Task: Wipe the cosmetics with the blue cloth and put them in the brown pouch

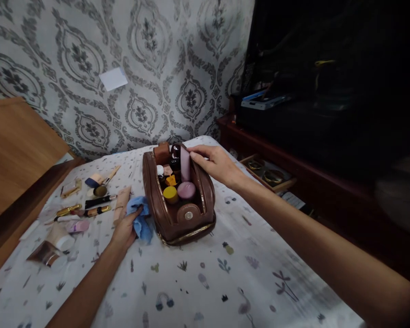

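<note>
A brown leather toiletry bag [152, 196] stands unzipped on the bed. Inside it are a slim lilac tube [185, 165], a yellow-lidded jar [171, 195], a pink-lidded jar [186, 190], a dark bottle [175, 155] and a white-capped bottle [160, 170]. My right hand [213, 163] reaches over the bag's right rim, its thumb and fingers closed at the upper end of the lilac tube. Just left of the bag, my left hand [125, 228] is closed on a crumpled blue cloth [142, 223]. Its fingers are partly hidden by the cloth.
Left of the bag lie a pink tube [121, 202], a black tube [100, 201], a brown tube [46, 255] and several other cosmetics on the patterned sheet [191, 282]. A wooden headboard [20, 146] borders the left side. A drawer [271, 176] stands open at right.
</note>
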`<state>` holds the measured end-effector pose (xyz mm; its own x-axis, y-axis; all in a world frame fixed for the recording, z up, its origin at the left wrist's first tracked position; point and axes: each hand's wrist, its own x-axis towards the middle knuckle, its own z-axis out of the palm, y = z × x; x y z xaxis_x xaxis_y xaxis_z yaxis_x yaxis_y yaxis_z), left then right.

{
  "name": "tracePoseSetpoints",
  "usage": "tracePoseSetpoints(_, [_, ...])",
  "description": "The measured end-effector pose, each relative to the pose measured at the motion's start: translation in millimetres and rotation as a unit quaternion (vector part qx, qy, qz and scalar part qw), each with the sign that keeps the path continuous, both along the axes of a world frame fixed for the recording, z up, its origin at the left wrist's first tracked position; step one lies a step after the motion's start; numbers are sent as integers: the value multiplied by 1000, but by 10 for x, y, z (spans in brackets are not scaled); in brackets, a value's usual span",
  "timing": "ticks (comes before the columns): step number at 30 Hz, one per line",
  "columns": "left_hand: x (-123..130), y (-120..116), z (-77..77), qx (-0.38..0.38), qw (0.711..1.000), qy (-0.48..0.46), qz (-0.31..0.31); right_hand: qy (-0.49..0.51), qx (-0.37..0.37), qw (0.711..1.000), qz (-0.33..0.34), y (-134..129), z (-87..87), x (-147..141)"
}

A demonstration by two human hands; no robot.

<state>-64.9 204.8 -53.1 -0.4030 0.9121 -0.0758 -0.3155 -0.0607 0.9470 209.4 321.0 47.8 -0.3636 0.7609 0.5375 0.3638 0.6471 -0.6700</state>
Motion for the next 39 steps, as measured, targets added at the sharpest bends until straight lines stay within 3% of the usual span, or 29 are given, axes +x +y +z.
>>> tracePoseSetpoints(5, [-14,6,-23,6,1000,4,14,4,-14,1000,6,-62,5,-51])
tracePoseSetpoints(17, [25,41,48,3,1000,15,-27,64,-18,997,-34,-158,-62,-40])
tracePoseSetpoints(22, [-82,-13,45,14,999,44,-21,92,7,992,-89,-590,72,-52])
tracePoseSetpoints(25, [-192,-161,57,32,988,127,-81,82,120,981,-130,-1020,133,-164])
tracePoseSetpoints(26, [-240,-221,64,36,981,161,-103,78,166,976,-120,-1162,122,-222])
tracePoseSetpoints(28, [-360,-330,93,40,969,217,-115,51,235,971,-11,-1402,46,-365])
tracePoseSetpoints(30, [-521,-399,146,52,953,287,-78,28,265,953,143,-1566,-92,-545])
tracePoseSetpoints(32, [-720,-409,221,61,910,408,-33,-1,238,944,230,-1655,-259,-759])
tracePoseSetpoints(34, [-936,-361,296,41,848,528,6,-31,203,944,258,-1684,-421,-993])
tracePoseSetpoints(36, [-1133,-270,342,9,805,592,32,-54,145,954,257,-1669,-562,-1223])
tracePoseSetpoints(39, [-1323,-102,323,-26,765,642,45,-69,61,966,242,-1592,-733,-1501])
